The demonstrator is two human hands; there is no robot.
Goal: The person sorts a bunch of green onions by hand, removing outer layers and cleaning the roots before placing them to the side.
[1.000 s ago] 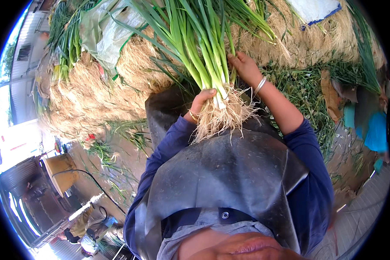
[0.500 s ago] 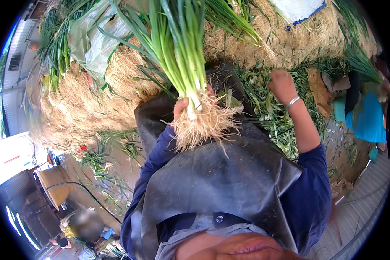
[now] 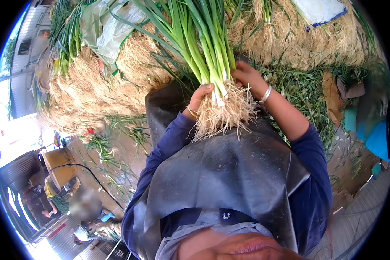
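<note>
A thick bunch of green onions (image 3: pixel 210 56) stands over my lap, its long green leaves pointing away and its pale, hairy roots (image 3: pixel 225 110) toward me. My left hand (image 3: pixel 199 96) is closed round the white lower stems from the left, with the thumb across the front. On the right side of the bunch, my right hand (image 3: pixel 248 78) has its fingers curled against the stems. Some of those fingertips are hidden behind the bunch. Beneath the roots, a dark apron (image 3: pixel 221 169) covers my lap.
Long heaps of green onions with pale roots (image 3: pixel 86 97) lie across the left and far side. A clear plastic sheet (image 3: pixel 112 30) and a white sack (image 3: pixel 320 9) rest on them. Green trimmings (image 3: pixel 292 91) cover the floor at right. People work at lower left, beyond a dark hose (image 3: pixel 91 173).
My right hand has come left from above the trimmings to the side of the bunch. In the picture, the bunch and my left hand sit slightly farther right.
</note>
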